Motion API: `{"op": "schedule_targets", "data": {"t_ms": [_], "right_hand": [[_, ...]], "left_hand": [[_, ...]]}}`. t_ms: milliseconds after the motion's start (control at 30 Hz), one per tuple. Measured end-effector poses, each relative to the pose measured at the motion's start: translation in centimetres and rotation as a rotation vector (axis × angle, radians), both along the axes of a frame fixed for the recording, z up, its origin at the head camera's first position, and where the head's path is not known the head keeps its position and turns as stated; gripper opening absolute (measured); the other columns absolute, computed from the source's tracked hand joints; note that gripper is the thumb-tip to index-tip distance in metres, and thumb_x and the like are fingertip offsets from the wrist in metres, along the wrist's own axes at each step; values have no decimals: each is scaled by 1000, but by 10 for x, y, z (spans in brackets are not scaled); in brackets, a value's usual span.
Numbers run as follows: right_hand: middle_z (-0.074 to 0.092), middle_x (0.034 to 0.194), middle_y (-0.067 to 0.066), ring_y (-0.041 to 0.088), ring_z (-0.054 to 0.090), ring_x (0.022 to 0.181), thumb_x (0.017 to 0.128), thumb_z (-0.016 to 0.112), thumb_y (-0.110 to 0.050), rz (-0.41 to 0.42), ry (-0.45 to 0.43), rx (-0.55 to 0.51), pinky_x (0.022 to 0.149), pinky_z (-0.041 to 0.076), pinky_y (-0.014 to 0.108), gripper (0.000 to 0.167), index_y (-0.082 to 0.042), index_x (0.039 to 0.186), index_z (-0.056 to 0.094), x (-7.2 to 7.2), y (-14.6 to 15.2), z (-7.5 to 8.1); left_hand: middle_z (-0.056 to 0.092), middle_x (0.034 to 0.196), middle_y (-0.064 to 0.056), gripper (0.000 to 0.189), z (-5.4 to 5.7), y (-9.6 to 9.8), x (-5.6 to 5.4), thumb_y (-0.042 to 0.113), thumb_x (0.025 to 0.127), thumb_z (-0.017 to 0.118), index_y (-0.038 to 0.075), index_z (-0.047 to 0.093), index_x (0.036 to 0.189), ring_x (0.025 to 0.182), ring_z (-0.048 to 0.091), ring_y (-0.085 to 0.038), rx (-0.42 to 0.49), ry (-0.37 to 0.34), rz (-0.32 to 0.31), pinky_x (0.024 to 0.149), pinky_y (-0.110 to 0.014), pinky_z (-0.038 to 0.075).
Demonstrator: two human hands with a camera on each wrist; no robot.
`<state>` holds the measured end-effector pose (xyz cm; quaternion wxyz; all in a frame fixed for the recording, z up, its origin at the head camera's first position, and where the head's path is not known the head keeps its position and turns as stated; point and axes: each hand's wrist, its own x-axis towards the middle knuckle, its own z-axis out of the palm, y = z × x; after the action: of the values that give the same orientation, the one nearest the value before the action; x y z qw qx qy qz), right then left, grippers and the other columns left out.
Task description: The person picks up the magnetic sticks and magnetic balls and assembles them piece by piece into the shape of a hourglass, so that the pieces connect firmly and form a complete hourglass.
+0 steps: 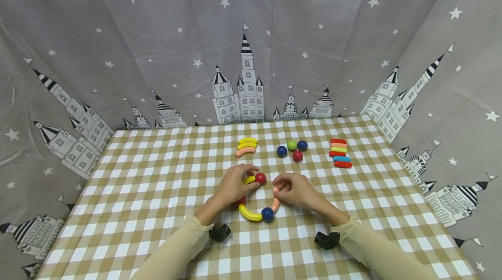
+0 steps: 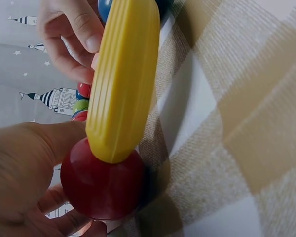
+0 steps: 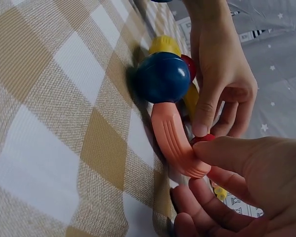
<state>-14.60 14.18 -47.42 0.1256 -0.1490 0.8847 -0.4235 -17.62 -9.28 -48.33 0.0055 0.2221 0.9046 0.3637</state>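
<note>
Balls and curved rods lie joined in an unclosed ring on the checked cloth. My left hand [image 1: 235, 184] pinches the red ball [image 1: 260, 178] at one end, beside a yellow curved rod [image 1: 249, 180]. Another red ball [image 2: 102, 180], partly hidden by that hand in the head view, joins it to a second yellow curved rod [image 1: 250, 214]. A dark blue ball [image 1: 267, 214] follows. From it runs a pink curved rod [image 3: 175, 140], whose far end my right hand [image 1: 296, 189] pinches between thumb and fingers. A gap separates this end from the first red ball.
Behind the hands lie yellow curved rods [image 1: 247, 140] with a pink curved rod [image 1: 245, 151]. Several loose balls, including a green ball [image 1: 292, 145], sit right of them. A column of straight rods [image 1: 339, 149] lies farther right. A grey curtain [image 1: 270, 53] hangs behind the table.
</note>
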Motion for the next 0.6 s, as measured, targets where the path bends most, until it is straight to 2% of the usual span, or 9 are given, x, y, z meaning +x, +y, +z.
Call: {"op": "schedule_targets", "data": {"t_ms": [267,600], "right_hand": [[69,89,0,14,66,70,90,79,-13,-51,-97,-114,60,56,28,17,-7,105,74,1,0,0],[72,93,2,15,70,78,91,80,-16,-91,-170,-189,68,58,28,21,-7,107,69,4,-1,-5]], "left_hand": [[74,101,-2,30,-1,0,-1,15,84,87,14,76,112,93,66,-17,34,-8,-19,85,-38,50],[74,104,-1,28,-2,2,2,13,86,85,14,76,111,95,67,-18,40,-14,-19,87,-39,53]]}}
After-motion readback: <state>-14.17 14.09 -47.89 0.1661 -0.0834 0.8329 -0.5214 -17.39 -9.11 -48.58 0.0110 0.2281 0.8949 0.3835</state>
